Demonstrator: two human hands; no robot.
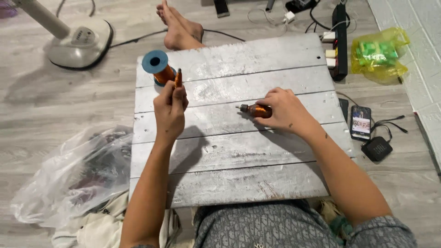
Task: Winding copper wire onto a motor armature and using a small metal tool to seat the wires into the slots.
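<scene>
Looking down from the head camera, I read the scene like this:

Left hand: my left hand [170,108] is raised over the board's left side, fingers closed around a small copper coil [178,78] that stands upright out of the fist.

Right hand: my right hand [285,110] rests on the board near its middle, fingers wrapped around a second copper-wound piece [256,110] lying flat, its dark metal tip pointing left.

Spool: a spool [158,67] of copper wire with a blue flange sits at the board's far left corner, just behind the raised coil; I cannot tell whether a wire joins them.

Board: a grey plank board [239,183] lies across my lap, worn and scuffed.

Left of board: a crumpled clear bag [69,179] with dark contents lies on the floor, and a fan base [80,43] stands farther off.

Right of board: a phone [360,122] and a small black speaker [376,148] lie side by side; beyond them, a power strip [340,41] and a yellow bag [379,54] by the wall.

Far edge: bare feet [177,25] rest on the floor beyond the board.
</scene>
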